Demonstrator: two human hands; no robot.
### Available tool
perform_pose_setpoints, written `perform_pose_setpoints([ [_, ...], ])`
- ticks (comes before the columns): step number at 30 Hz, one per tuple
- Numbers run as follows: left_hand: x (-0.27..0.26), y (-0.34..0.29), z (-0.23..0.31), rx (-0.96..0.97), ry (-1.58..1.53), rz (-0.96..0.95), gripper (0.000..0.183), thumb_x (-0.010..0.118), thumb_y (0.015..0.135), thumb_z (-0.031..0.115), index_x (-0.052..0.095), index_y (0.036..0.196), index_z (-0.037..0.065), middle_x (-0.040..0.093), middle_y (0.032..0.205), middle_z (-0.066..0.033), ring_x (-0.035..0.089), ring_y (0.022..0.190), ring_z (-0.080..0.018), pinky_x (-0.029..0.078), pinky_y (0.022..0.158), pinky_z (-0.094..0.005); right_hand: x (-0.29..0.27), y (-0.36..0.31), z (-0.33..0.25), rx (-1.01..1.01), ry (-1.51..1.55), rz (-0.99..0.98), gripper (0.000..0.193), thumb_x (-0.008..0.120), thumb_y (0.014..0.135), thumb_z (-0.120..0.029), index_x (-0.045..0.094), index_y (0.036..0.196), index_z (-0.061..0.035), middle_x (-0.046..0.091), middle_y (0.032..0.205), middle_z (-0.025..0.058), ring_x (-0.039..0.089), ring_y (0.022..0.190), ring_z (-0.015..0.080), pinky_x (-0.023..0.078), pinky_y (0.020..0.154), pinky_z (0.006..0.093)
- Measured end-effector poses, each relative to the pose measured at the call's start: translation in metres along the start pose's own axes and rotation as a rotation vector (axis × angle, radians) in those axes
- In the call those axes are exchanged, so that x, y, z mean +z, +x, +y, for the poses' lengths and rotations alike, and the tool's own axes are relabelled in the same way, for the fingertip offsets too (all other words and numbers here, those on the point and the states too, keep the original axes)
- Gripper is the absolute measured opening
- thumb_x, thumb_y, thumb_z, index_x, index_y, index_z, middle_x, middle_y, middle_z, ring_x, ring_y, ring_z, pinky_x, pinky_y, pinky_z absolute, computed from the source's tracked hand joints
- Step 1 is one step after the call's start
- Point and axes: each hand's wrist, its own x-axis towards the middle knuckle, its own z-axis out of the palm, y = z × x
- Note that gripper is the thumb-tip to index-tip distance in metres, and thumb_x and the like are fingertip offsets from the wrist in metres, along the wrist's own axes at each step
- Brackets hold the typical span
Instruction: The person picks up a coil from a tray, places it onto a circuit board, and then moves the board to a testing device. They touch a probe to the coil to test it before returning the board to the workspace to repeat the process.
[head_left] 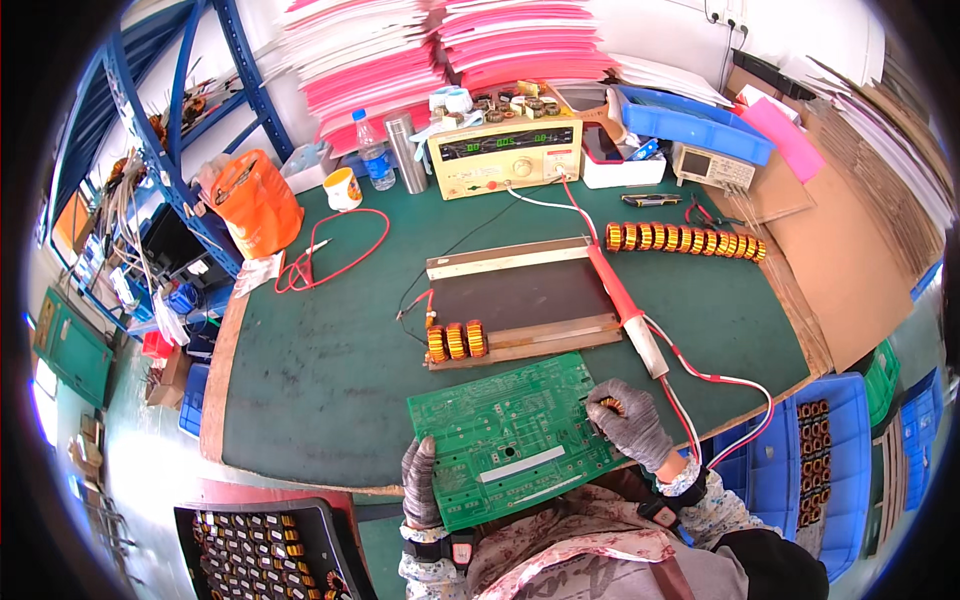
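Both hands wore grey gloves and stood apart, one on either side of a green circuit board (500,425) at the lower centre of the frame. The left hand (420,487) was clamped on the board's left edge, its thumb over the top face. The right hand (635,427), by the board's right edge, was closed on a small copper-coloured coil (613,406), partly hidden by its fingers.

Above the board, on the green table (320,370), lay a dark plate with wooden rails (520,297); three yellow coils (457,341) stood side by side at its lower left corner. A red-and-white probe (625,312) slanted down past the plate's right end. At the upper right, a longer row of coils (685,241) ran across the table.

A cream-coloured meter (508,162) with a lit display stood at the upper centre, with a steel flask (404,153) and a water bottle (376,160) to its left. An orange bag (257,205) sat at the upper left, near a looped red lead (345,264). More coils filled a black tray (340,530) at the lower left, and others lay in a blue bin (848,410) at the lower right.
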Motion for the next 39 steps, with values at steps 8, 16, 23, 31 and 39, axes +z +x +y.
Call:
perform_pose_setpoints([
  [8,0.01,-0.001,0.007,0.014,0.004,-0.026,0.048,0.059,0.089,0.041,0.057,0.114,0.001,0.064,0.098,-0.0072,0.061,0.083,-0.0157,0.05,0.071,-0.0287,0.013,-0.004,-0.016,-0.345,-0.539,-0.066,0.035,0.071,0.076,-0.021,0.057,0.104,-0.0061,0.06,0.092,0.015,0.059,0.085,0.032,0.048,0.079,0.0425],
  [16,0.002,0.004,0.0,0.022,0.01,0.006,0.045,0.061,0.088,0.041,0.059,0.109,0.001,0.064,0.095,-0.0063,0.061,0.08,-0.0149,0.05,0.069,-0.0284,-0.023,0.004,-0.02,-0.273,-0.199,-0.235,0.045,0.077,0.071,-0.013,0.055,0.11,-0.0106,0.057,0.097,0.0088,0.057,0.094,0.0236,0.046,0.085,0.0355],
  [23,0.005,0.001,0.0,0.057,-0.026,-0.002,0.044,0.062,0.087,0.04,0.059,0.108,0.001,0.064,0.094,-0.0054,0.059,0.078,-0.0146,0.049,0.069,-0.0281,-0.085,0.123,-0.016,-0.414,-0.585,0.446,0.049,0.073,0.07,-0.007,0.052,0.114,-0.0086,0.059,0.108,0.0163,0.057,0.103,0.0353,0.045,0.09,0.0406],
  [31,-0.03,0.005,-0.029,0.021,0.102,0.113,0.054,0.062,0.09,0.037,0.051,0.128,0.002,0.057,0.119,-0.0074,0.052,0.107,-0.0184,0.043,0.093,-0.0333,-0.094,0.2,0.05,-0.118,-0.641,0.238,0.05,0.075,0.067,-0.007,0.053,0.112,-0.0141,0.059,0.108,0.0177,0.054,0.107,0.0383,0.044,0.092,0.0429],
  [39,-0.006,0.006,-0.01,0.019,-0.033,0.032,0.042,0.063,0.087,0.037,0.06,0.109,0.001,0.064,0.095,-0.0049,0.06,0.081,-0.0146,0.049,0.071,-0.0285,-0.09,0.209,0.057,-0.246,-0.626,0.302,0.05,0.074,0.068,-0.008,0.05,0.112,-0.0142,0.062,0.091,0.0205,0.061,0.09,0.0393,0.049,0.078,0.0429],
])
